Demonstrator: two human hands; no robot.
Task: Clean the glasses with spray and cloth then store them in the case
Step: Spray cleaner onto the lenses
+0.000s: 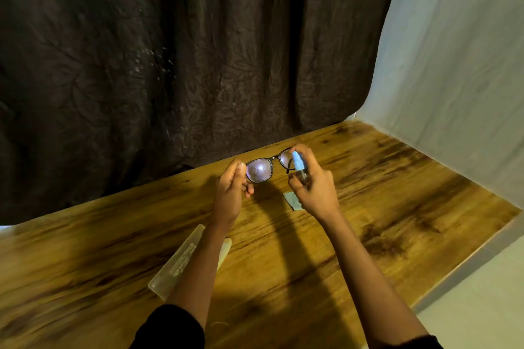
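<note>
Above table point(368, 178), left hand point(231, 193) pinching glasses point(266, 168), right hand point(313, 187) gripping spray bottle point(299, 166)

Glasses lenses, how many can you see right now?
2. One lens sits beside the left hand; the other lens is partly hidden behind the spray bottle in the right hand.

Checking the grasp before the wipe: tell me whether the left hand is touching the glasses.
Touching. The head view shows the left hand pinching the outer edge of the glasses, its thumb against the frame beside the misted lens, holding them off the table.
</note>
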